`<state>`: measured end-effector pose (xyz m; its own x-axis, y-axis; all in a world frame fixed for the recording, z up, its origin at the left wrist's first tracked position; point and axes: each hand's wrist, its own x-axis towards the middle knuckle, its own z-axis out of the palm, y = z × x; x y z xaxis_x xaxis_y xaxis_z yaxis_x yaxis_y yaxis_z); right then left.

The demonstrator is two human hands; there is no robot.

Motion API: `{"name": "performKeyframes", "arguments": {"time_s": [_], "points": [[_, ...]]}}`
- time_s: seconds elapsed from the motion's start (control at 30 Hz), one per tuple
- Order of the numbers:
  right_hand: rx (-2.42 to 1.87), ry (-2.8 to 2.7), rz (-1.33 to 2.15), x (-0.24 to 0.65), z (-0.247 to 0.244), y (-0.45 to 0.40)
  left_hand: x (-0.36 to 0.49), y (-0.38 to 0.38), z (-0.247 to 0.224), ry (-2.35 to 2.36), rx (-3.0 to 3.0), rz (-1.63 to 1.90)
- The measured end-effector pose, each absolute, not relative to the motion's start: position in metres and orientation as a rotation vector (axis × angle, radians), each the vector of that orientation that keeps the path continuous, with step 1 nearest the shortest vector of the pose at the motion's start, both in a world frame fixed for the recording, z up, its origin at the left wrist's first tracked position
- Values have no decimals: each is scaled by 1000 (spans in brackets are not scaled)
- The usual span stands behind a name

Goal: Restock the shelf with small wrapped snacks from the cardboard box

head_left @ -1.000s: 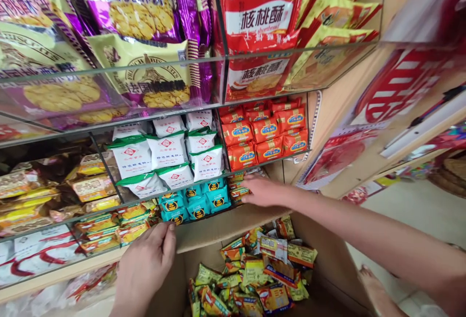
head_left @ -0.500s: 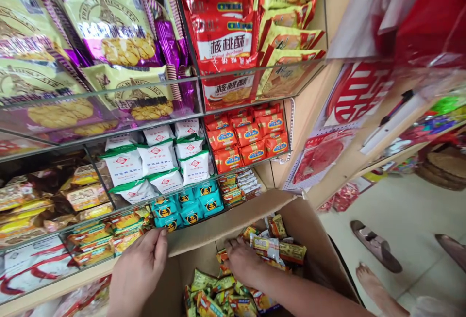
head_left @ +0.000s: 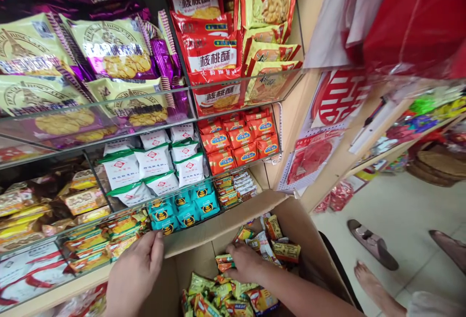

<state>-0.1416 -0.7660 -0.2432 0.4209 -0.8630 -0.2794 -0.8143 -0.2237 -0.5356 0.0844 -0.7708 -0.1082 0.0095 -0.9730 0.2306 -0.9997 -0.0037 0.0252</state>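
My left hand (head_left: 136, 268) is closed at the near-left corner of an open cardboard box (head_left: 233, 220), its thumb against the brown flap; its fingertips are hidden. Inside the box, my right hand (head_left: 246, 261) has its fingers bent around small wrapped snack packets (head_left: 224, 260). A heap of green and yellow packets (head_left: 214, 292) lies below that hand. Beyond its fingers are more wrapped snack bars (head_left: 274, 234) in yellow, brown and white wrappers.
Glass-fronted shelves hold teal packets (head_left: 188, 215), white-and-green packets (head_left: 153, 164), red packets (head_left: 243, 137) and large biscuit bags (head_left: 112, 47). Red and white plastic (head_left: 411, 21) hangs at the right. A sandalled foot (head_left: 373, 241) and a bare foot (head_left: 367, 273) are on the floor.
My right hand has shifted among the packets, its fingers now more bent and a white-wrapped bar beside it tilted. My left hand stays at the box corner. The view has tipped slightly upward.
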Motion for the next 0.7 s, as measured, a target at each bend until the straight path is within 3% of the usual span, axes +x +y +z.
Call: {"name": "performKeyframes", "arguments": {"time_s": [0.4,0.7], "points": [[-1970,1377,-353,-150,-242,-765,89,-771,-106,-2117,2030,184],[-1889,1360,-334,-143,-250,-768,89,-773,-107,-2071,1968,172]]}}
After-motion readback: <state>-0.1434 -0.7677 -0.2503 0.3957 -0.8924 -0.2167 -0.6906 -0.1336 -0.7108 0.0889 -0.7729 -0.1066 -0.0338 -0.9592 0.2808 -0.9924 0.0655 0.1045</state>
